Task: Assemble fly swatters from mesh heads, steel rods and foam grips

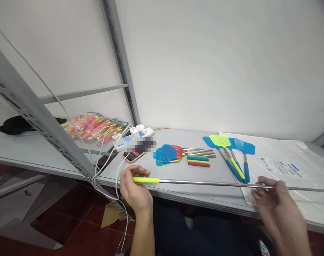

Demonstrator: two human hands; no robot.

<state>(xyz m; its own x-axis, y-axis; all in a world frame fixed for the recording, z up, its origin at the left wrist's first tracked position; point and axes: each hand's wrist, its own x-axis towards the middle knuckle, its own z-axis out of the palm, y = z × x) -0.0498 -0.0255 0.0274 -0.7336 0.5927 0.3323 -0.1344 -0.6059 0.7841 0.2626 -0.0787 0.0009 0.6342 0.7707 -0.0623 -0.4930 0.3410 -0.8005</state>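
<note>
Right hand (pixel 283 208) around rod (pixel 196 182); label (pixel 281 167) (unreadable)

Phone (pixel 130 157) near pwr strip (pixel 149 133) w/ white plug (pixel 134 132) in; clear bag (pixel 92 128) of multicolored pcs by metal rack (pixel 17 85), blk item (pixel 16 125) farther L; cardboard pc (pixel 111 215) on red tile flr (pixel 82 236).
</note>
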